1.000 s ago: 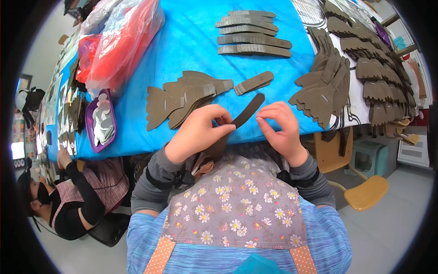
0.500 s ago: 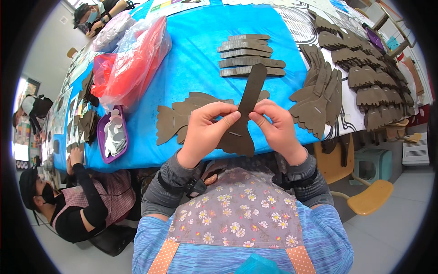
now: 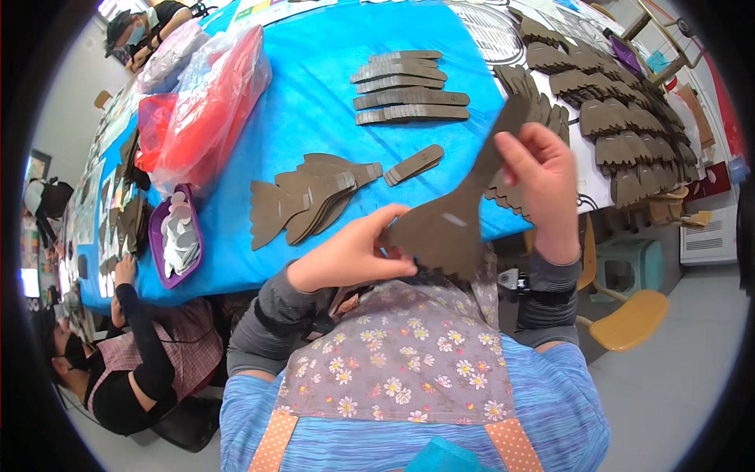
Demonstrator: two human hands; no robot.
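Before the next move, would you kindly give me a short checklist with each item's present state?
1. Brown piece held at its wide end by the left hand: ok.
2. Its narrow end held by the right hand: ok.
3. Its far side undamaged: cannot tell; that side is hidden.
4. Loose strips lying on the blue sheet: ok.
5. Fan-shaped pieces squared into one stack: not ok; they lie spread and overlapping.

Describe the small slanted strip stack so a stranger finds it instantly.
On the blue table cover, find the brown fans beyond the left hand. Beside their narrow ends lies the strip stack, slanting alone, nearer than the larger strip rows.
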